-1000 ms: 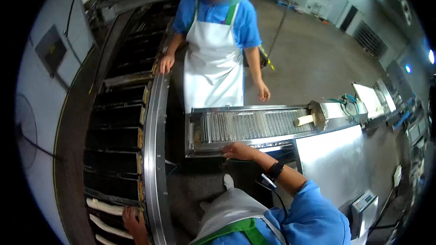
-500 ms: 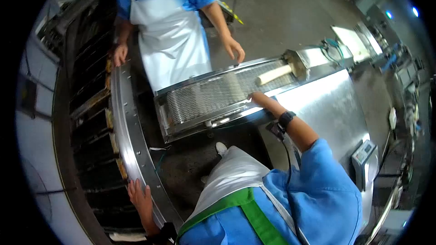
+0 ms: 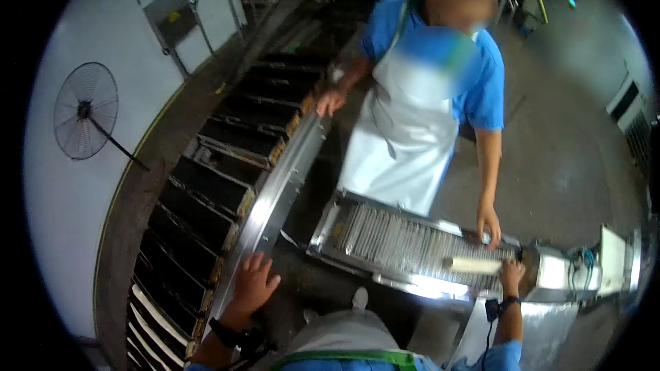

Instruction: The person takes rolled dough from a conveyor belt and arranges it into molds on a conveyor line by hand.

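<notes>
Head view, with twelve o'clock at the top of the picture and hours read from its centre: a pale roll (image 3: 474, 265) lies on the wire-mesh conveyor (image 3: 392, 239) towards four o'clock, its length running roughly along the belt. The person's right hand (image 3: 510, 275) is at the roll's three o'clock end, just before the metal housing (image 3: 550, 273); its fingers are at that end, but I cannot tell whether they pinch it or only rest against it. A steel counter (image 3: 543, 323) stands below the conveyor, also towards four o'clock.

The left hand (image 3: 256, 282), towards seven o'clock, has its fingers spread and holds nothing. It is just beside the long metal rail (image 3: 271, 199); contact cannot be made out. Beyond the rail, dark trays (image 3: 196, 192) stand in a row, and pale strips (image 3: 161, 317) lie in those between seven and eight o'clock.

A co-worker in a white apron (image 3: 405, 130) stands across the conveyor towards two o'clock. One of the co-worker's hands (image 3: 489, 225) hangs near the roll, fingers pointing down; the other (image 3: 331, 102) is at the rail, at twelve o'clock. A fan (image 3: 85, 110) stands by the wall between nine and ten.
</notes>
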Demonstrator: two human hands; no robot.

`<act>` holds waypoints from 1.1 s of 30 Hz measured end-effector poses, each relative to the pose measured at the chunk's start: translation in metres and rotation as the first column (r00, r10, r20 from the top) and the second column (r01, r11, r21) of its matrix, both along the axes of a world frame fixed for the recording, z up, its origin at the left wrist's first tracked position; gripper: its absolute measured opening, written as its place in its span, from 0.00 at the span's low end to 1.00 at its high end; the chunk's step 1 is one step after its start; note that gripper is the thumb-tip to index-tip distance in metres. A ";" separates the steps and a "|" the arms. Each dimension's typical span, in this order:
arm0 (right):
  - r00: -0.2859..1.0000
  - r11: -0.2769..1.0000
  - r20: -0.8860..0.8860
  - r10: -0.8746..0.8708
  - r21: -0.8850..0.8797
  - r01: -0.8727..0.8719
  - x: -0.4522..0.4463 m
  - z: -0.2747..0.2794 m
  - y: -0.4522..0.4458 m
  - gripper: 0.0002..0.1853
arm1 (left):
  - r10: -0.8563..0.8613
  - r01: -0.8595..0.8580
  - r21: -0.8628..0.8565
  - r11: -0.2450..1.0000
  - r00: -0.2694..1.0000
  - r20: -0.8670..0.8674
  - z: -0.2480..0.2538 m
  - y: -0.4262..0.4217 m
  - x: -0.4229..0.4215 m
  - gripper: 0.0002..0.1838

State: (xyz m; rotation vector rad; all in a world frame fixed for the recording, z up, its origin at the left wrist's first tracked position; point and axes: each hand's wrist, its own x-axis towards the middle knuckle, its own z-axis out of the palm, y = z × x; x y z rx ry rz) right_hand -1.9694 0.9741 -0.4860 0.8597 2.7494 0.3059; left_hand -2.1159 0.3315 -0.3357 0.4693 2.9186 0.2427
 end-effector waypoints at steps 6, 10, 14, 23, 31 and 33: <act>0.938 0.926 0.108 0.329 -0.233 -0.298 -0.027 0.047 0.005 0.15 | 0.051 -0.051 0.002 0.999 0.998 0.027 -0.020 0.016 -0.018 0.25; 0.947 0.863 0.184 0.262 -0.485 -0.144 -0.067 0.117 -0.044 0.21 | 0.089 -0.101 0.090 0.991 0.987 0.132 -0.018 0.008 -0.038 0.26; 0.964 0.253 -0.207 -0.168 -0.954 -0.160 -0.153 0.182 -0.149 0.22 | 0.122 -0.136 0.065 0.989 0.976 0.180 -0.012 0.013 -0.074 0.29; 0.892 -0.390 -0.450 -0.036 -0.815 -0.427 -0.357 0.242 -0.369 0.20 | 0.225 -0.380 0.722 0.579 0.925 0.307 -0.006 -0.015 -0.118 0.31; 0.881 -0.355 -0.426 0.207 -0.872 -0.338 -0.508 0.175 -0.537 0.26 | 0.352 -0.572 0.772 0.278 0.808 0.473 -0.022 -0.035 -0.140 0.35; 0.853 -0.305 -0.436 0.289 -0.886 -0.350 -0.514 0.156 -0.527 0.29 | 0.357 -0.647 0.743 0.171 0.744 0.565 -0.025 -0.022 -0.165 0.36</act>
